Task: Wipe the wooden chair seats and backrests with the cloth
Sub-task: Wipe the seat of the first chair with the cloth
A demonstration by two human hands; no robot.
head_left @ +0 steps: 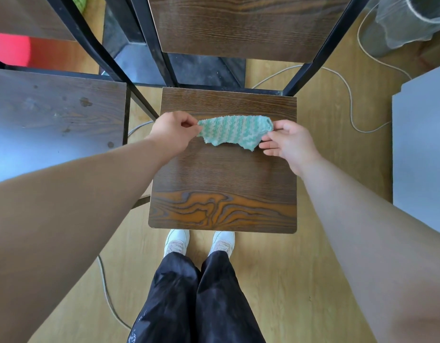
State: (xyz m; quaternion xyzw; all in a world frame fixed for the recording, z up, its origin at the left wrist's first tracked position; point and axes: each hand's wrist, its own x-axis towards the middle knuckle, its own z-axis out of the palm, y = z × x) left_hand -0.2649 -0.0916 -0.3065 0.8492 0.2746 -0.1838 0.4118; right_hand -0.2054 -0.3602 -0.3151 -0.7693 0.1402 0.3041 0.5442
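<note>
A spotted seat (53, 112) stood at nine o'clock. The left hand (175, 131) pinched the left end of the cloth (235, 132), and the right hand (288, 144) pinched its right end, stretching it above the centre seat (223, 184), probably not touching it. A slack pinch could drop it. At three o'clock a cable (350, 102) crossed the floor, a trip risk when moving between chairs.

The cloth (235, 132) is striped mint green and white. The middle chair seat (223, 184) is dark brown grain, swirling orange along its near edge, on a black frame (313, 60). The left seat (53, 110) is duller brown, dark-spotted.
</note>
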